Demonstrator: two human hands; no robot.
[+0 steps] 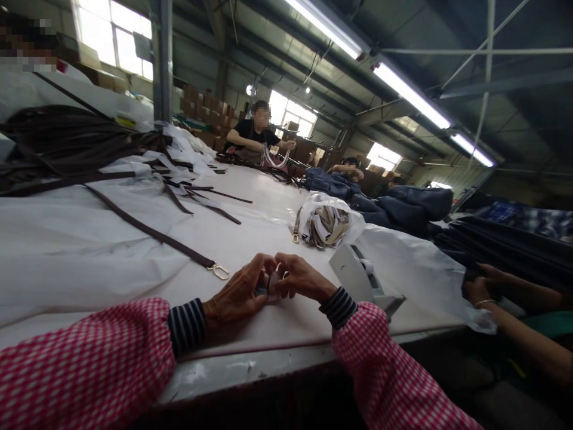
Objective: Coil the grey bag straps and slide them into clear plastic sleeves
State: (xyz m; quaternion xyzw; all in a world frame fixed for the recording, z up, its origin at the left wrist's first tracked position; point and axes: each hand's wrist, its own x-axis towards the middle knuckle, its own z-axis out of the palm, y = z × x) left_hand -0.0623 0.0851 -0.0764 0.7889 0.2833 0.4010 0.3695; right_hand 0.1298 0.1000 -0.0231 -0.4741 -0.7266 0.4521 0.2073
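My left hand (239,294) and my right hand (301,278) meet near the front edge of the white table (250,227). Both are closed in a pinch around a small dark piece (267,285) held between the fingertips; I cannot make out what it is. Both arms wear red checked sleeve covers over striped cuffs. A long brown strap (147,230) with a gold clasp (220,272) lies on the table just left of my left hand, apart from it.
A white tape dispenser (360,278) stands right of my right hand. Behind it sits a plastic bag of straps (329,222). Brown straps are heaped at far left (67,146). Dark bags (403,206) are piled at right. A co-worker's hands (481,286) work at right; another person sits at the far end.
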